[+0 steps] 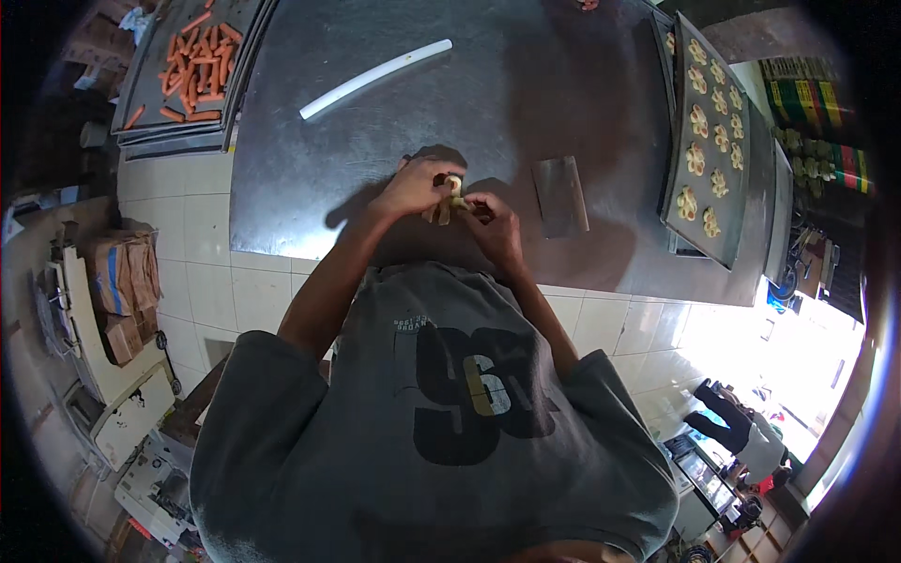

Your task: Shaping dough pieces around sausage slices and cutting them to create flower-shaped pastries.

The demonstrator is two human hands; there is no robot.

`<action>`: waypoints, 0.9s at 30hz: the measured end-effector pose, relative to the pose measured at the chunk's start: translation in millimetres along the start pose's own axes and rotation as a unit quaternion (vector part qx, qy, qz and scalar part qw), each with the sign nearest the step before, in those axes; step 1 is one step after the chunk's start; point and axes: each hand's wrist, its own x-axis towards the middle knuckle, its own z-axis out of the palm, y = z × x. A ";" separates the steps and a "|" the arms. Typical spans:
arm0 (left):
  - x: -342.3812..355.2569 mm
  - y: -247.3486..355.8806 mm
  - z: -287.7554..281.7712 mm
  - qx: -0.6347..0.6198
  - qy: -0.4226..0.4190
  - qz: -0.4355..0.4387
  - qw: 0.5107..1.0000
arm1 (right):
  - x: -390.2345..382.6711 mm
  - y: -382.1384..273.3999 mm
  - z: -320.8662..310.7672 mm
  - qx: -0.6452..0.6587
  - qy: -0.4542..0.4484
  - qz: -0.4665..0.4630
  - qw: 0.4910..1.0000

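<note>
Both my hands meet over the near part of the dark metal table (422,103). Between them is a small piece of pale dough (456,201) with a slice of sausage showing in it. My left hand (419,186) pinches its upper left side, fingers closed. My right hand (493,225) grips its right edge between thumb and fingers. Part of the dough is hidden by my fingers. Right of my hands lies a flat rectangular dough scraper (560,197). Farther off, a long white rod (375,80) rests slantwise on the table.
A tray (141,94) at the far left holds a heap of orange sausages (199,66). On the right, a baking tray (678,178) carries rows of flower-shaped dough pieces (721,136). Cardboard boxes (127,277) stand at left. Another person (746,436) is at lower right.
</note>
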 end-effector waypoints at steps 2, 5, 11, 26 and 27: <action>0.4 -0.9 -2.8 0.032 -0.009 0.006 0.999 | 2.3 4.4 -0.2 -0.009 0.001 0.028 1.000; 1.4 10.4 -17.5 0.038 -0.052 -0.032 0.997 | 6.8 0.5 0.3 -0.017 0.004 0.010 1.000; 1.6 -1.1 -22.1 -0.048 -0.067 -0.088 0.993 | 15.6 10.9 4.5 0.085 -0.017 0.051 0.995; -4.1 -3.1 -35.2 0.018 -0.039 -0.075 0.996 | 31.1 9.5 6.0 0.008 0.024 0.041 0.999; -4.5 -2.8 -36.4 0.025 -0.028 -0.061 0.997 | 31.9 9.1 6.3 0.008 0.024 0.041 0.999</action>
